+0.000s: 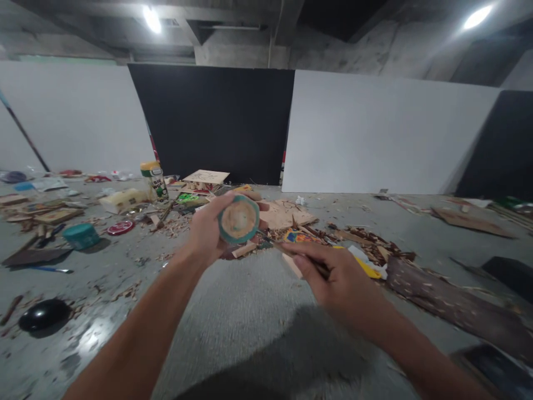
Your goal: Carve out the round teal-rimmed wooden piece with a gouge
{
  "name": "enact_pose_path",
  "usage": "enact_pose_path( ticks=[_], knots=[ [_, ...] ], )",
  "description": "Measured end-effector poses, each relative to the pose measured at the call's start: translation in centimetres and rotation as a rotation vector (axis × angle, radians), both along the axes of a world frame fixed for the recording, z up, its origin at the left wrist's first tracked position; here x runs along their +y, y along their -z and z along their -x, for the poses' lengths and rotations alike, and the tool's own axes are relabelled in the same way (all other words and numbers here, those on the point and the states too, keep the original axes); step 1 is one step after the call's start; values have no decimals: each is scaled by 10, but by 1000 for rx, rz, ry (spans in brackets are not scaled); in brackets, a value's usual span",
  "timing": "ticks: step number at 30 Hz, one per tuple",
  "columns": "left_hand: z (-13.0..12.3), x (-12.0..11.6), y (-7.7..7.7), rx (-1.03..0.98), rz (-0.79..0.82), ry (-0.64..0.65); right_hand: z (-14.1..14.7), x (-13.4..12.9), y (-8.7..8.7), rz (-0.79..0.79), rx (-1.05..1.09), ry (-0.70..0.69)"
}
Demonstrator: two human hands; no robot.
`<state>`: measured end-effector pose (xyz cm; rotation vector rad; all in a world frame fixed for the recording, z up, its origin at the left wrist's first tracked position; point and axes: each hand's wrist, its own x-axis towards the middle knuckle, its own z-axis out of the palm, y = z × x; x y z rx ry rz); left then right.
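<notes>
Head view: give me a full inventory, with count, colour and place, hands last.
Round piece: 1, teal rim, tan face, in left hand
Thin tool: 1, brownish, in right hand
Yellow-lidded container: 1, pale body, back left
Marked board: 1, pale, back centre
Block: 1, teal, left
Disc: 1, red, left
Brush: 1, blue handle, left
Domed object: 1, black, lower left
Bark-like strip: 1, brown, right
Wood scraps: uncountable, tan and brown, across floor
Other litter: uncounted, mixed colours, partly blurred
Panels: at least 4, white and black, background
Lights: 2, white, ceiling
Floor: 1, grey, throughout
Left hand: 1, bare, centre
Right hand: 1, bare, right of centre
</notes>
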<state>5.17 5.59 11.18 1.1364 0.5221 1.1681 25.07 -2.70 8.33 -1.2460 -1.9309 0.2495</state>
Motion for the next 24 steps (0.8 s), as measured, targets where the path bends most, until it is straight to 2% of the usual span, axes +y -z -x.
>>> enact_pose_path(
  ticks=[3, 6, 10, 12, 15, 18, 21, 24],
  knots=[
    [11, 6, 1, 126, 49, 46, -1, -1, -1, 66, 30, 7],
    [17, 13, 8, 276, 118, 243, -1, -2, 0, 87, 38, 8],
    [26, 23, 12, 227, 157, 475, -2, -2, 0, 100, 23, 11],
    [32, 24, 10, 209, 156, 513, -2, -4, -1, 86, 15, 8],
    [35, 21, 3, 201, 147, 362, -2, -6, -2, 44, -1, -12],
    [31, 16, -1, 322, 237, 178, 0, -6, 1, -27, -25, -25],
    [27, 15, -2, 360, 304, 179, 4, 0, 6, -106, -67, -39],
    [28, 17, 1, 318, 253, 234, 6, 7, 11, -123, -85, -39]
  ],
)
